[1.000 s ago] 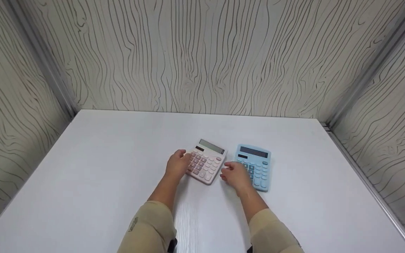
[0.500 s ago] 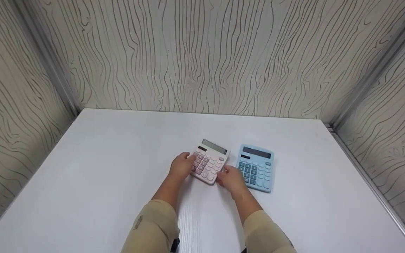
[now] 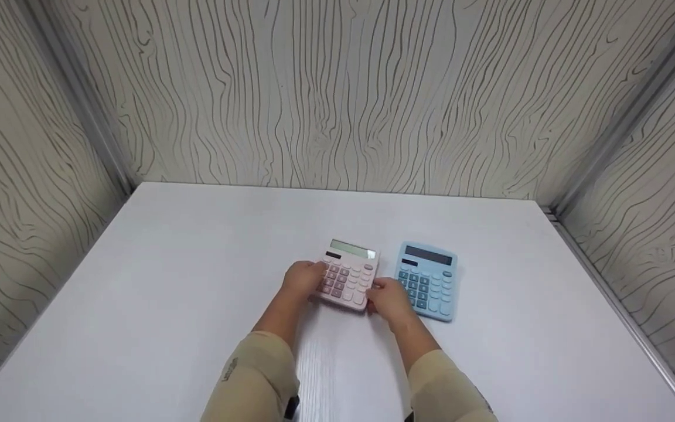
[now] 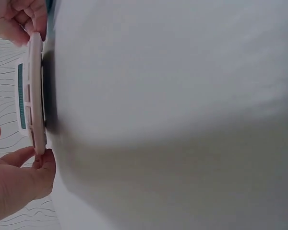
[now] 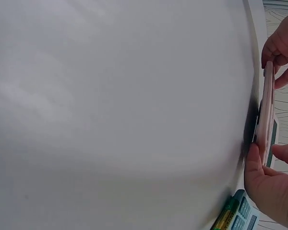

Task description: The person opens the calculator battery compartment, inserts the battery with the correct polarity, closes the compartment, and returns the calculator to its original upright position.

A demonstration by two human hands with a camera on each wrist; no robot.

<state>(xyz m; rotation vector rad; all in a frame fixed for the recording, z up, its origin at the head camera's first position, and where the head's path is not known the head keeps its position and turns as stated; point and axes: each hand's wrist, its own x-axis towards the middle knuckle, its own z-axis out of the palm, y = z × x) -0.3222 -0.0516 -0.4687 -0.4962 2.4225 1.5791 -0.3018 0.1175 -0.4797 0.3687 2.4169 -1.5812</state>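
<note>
A pink calculator (image 3: 350, 274) with a grey display is held between both hands, its near edge close over the white table in the wrist views. My left hand (image 3: 303, 278) grips its left edge, thumb over the keys and fingers beneath, as the left wrist view shows of the hand (image 4: 21, 179). On the opposite edge, my right hand (image 3: 391, 300) pinches the side; the right wrist view shows that hand (image 5: 273, 182) with fingers under the pink calculator (image 5: 265, 112). A blue calculator (image 3: 428, 281) lies just right of my right hand, which hides part of its lower left side.
The white table (image 3: 197, 264) spreads out on all sides. Wood-grain panels (image 3: 337, 94) stand behind and at both sides, with grey metal posts (image 3: 624, 105) at the corners.
My right hand moved left from over the blue calculator to the pink one's right edge. Both hands then took hold of the pink calculator and turned it straighter, its top swinging left.
</note>
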